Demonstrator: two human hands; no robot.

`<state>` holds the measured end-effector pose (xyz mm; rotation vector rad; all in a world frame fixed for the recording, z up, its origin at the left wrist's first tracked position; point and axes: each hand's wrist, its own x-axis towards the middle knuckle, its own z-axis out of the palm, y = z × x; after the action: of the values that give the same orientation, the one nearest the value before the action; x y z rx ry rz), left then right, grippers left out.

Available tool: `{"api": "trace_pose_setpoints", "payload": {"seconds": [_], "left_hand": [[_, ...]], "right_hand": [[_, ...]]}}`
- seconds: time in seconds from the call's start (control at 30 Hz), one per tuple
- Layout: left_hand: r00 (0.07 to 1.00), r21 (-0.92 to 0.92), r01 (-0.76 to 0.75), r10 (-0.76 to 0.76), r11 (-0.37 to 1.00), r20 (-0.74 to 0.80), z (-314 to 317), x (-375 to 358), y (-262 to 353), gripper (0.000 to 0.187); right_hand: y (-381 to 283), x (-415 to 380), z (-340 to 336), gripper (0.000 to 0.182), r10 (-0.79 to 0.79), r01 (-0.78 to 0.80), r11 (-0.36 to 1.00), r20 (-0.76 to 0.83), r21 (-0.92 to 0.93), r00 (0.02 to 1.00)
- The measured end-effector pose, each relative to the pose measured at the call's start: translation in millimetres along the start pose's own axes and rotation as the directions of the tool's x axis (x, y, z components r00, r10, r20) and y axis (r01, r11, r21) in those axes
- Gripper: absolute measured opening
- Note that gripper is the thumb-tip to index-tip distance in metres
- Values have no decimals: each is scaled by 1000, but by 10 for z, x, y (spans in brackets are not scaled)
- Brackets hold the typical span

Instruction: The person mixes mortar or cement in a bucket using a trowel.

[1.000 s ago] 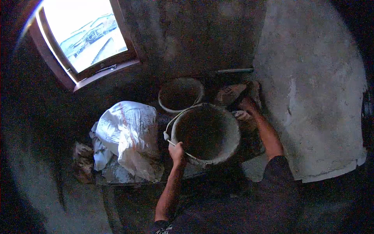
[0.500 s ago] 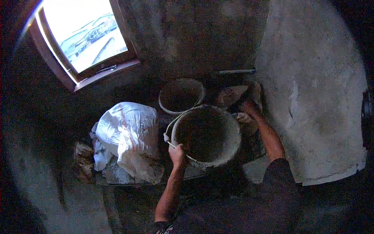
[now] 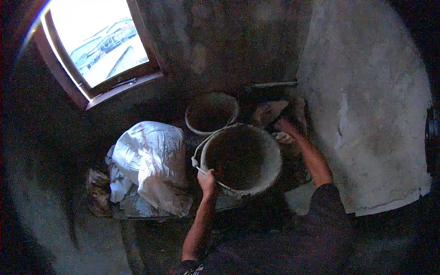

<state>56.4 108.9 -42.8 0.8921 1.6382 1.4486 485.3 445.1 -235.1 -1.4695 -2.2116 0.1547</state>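
Note:
A large round bucket (image 3: 270, 172) with a pale, dusty rim stands in front of me, its inside dark. My left hand (image 3: 207, 181) is closed on the bucket's handle at the near left of the rim. To the right of the bucket, my right hand (image 3: 285, 126) reaches into an open paper bag (image 3: 270, 111); its fingers are dark, and what they hold, if anything, cannot be made out. Behind the large bucket is a second bucket (image 3: 189, 120), also dark inside.
A white sack (image 3: 153, 146) stands left of the buckets, with crumpled brown material (image 3: 98, 190) beside it. A window (image 3: 103, 41) is at the upper left. A pale board (image 3: 366, 114) leans on the right. A light bar (image 3: 275, 84) lies behind.
My right hand has moved slightly left and toward the large bucket at the paper bag. My left hand stays on the handle. The view has shifted slightly.

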Motion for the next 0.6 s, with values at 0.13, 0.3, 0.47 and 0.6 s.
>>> {"api": "trace_pose_setpoints", "payload": {"seconds": [0.13, 0.3, 0.47, 0.6], "left_hand": [[985, 97, 171, -170, 981, -10, -15, 27, 73, 29], [998, 48, 52, -50, 998, -47, -1, -12, 94, 28], [985, 94, 162, -156, 982, -69, 23, -68, 313, 25], [991, 38, 110, -106, 993, -77, 56, -35, 203, 21]], "right_hand": [[21, -17, -37, 46, -68, 73, 993, 57, -95, 996], [-22, -53, 48, 45, -127, 157, 966, 153, -204, 980], [-145, -55, 46, 43, -164, 241, 918, 250, -316, 954], [-106, -8, -45, 43, -177, 299, 861, 308, -412, 935]]}}
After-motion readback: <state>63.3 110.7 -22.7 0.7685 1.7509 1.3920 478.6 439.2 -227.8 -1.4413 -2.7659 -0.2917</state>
